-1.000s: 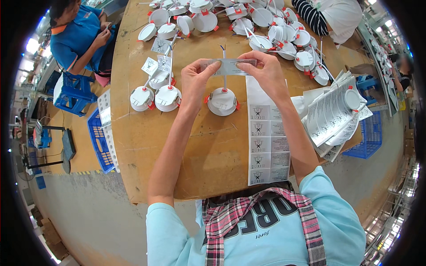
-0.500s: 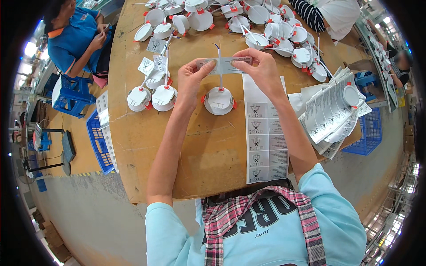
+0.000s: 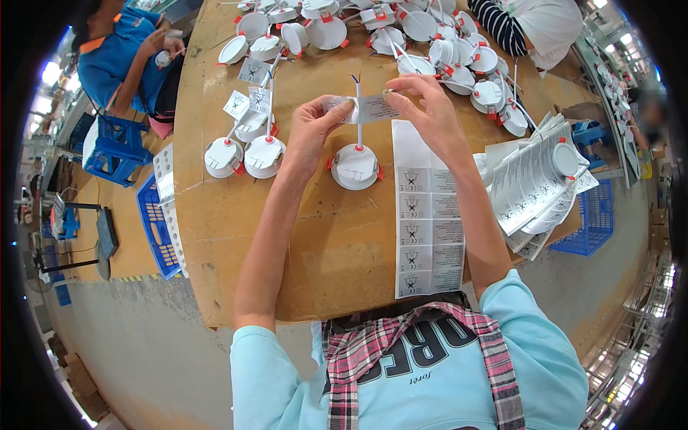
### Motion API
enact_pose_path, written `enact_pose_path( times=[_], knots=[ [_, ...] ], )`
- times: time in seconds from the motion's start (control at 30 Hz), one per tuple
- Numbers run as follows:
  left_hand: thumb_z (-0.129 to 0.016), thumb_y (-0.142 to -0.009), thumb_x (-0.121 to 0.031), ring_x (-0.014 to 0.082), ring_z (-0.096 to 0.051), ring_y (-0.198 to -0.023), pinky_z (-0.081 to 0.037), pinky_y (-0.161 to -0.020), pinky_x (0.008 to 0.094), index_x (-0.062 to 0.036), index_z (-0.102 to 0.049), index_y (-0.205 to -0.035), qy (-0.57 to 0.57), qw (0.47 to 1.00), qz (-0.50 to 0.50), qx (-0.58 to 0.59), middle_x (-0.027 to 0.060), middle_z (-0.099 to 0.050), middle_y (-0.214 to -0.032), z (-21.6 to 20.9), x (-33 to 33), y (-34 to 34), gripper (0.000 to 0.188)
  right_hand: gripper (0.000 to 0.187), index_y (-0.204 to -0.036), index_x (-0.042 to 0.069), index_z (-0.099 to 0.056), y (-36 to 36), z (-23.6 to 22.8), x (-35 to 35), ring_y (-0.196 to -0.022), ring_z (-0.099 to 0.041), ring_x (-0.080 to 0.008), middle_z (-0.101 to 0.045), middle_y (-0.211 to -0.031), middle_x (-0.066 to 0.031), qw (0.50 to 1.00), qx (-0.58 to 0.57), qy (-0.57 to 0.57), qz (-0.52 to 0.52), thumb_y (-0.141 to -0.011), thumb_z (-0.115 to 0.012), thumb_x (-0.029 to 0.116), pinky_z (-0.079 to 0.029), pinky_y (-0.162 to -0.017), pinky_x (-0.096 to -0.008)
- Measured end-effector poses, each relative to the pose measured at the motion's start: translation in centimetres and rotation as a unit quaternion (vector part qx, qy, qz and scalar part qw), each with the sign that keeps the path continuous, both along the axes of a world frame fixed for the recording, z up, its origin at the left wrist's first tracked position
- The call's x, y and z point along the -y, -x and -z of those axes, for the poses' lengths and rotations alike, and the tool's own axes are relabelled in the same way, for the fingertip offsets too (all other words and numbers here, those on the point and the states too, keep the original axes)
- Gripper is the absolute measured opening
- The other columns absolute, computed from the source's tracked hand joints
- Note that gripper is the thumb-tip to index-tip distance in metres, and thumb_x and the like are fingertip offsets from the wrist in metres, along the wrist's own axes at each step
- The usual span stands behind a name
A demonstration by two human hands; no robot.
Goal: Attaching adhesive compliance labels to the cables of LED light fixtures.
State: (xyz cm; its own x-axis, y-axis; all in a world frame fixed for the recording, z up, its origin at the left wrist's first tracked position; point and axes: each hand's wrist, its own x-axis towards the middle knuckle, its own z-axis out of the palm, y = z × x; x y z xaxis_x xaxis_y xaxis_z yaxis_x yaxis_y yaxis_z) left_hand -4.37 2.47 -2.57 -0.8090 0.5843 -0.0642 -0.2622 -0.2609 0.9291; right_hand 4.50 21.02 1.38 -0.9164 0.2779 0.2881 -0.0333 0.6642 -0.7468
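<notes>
With fingers (image 3: 341, 110) of the left hand (image 3: 311, 127) pinched together, holds one end of a silver label (image 3: 376, 108) across the upright cable (image 3: 360, 134) of a round white light (image 3: 355, 170), standing on the brown surface (image 3: 337, 251) between the forearms. Poises the right hand (image 3: 430, 113) at the label's other end, thumb and forefinger slightly apart; cannot tell whether gripping. Has a label sheet (image 3: 413, 247) lying beside the right forearm, more lights (image 3: 264, 159) grouped to the left, and stacked printed sheets (image 3: 530, 192) farther right.
</notes>
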Motion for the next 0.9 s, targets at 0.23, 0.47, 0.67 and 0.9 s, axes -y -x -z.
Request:
enact_pose_path(
  times=[0.23, 0.47, 0.67, 0.9],
  knots=[
    [-0.064, -0.087, -0.014, 0.0108, -0.062, -0.084, -0.049, -0.084, 0.0277, 0.0000, -0.065, -0.095, -0.007, 0.999, 0.040, -0.010, 0.0059, -0.066, -0.090, -0.1, 0.0, 0.0, 0.017, 0.030, -0.093, 0.000, -0.067, 1.7, -1.4, 0.8, -0.096, -0.056, -0.0209, -0.063, -0.097, -0.0116, 0.994, 0.027, 0.021, -0.100, -0.078, -0.069, 0.026, -0.043, -0.085, -0.0333],
    [-0.067, -0.085, -0.017, 0.0086, -0.060, -0.080, -0.048, -0.078, 0.0249, -0.0008, -0.067, -0.093, 0.037, 0.997, 0.023, -0.071, 0.0041, -0.066, -0.086, -0.5, -0.3, -0.4, 0.018, 0.035, -0.089, -0.005, -0.067, 1.7, -1.7, 0.7, -0.078, -0.063, -0.0216, -0.066, -0.082, -0.0153, 0.988, 0.092, 0.053, -0.108, -0.075, -0.070, 0.028, -0.048, -0.074, -0.0332],
    [-0.069, -0.083, -0.015, 0.0074, -0.059, -0.075, -0.045, -0.071, 0.0219, -0.0013, -0.069, -0.091, 0.061, 0.994, -0.006, -0.089, 0.0027, -0.067, -0.082, 0.3, -1.1, -0.7, 0.016, 0.035, -0.089, -0.004, -0.067, 1.3, -0.3, 0.2, -0.082, -0.059, -0.0225, -0.064, -0.083, -0.0143, 0.991, 0.084, 0.023, -0.107, -0.076, -0.069, 0.029, -0.045, -0.075, -0.0343],
    [-0.065, -0.087, -0.017, 0.0091, -0.060, -0.079, -0.048, -0.072, 0.0247, 0.0009, -0.063, -0.109, 0.057, 0.988, 0.001, -0.142, 0.0045, -0.067, -0.088, 0.7, -1.0, -0.7, 0.029, 0.032, -0.087, -0.003, -0.066, 1.2, 0.3, 0.3, -0.083, -0.057, -0.0226, -0.063, -0.082, -0.0140, 0.988, 0.074, 0.050, -0.124, -0.077, -0.069, 0.027, -0.044, -0.075, -0.0347]
  ],
)
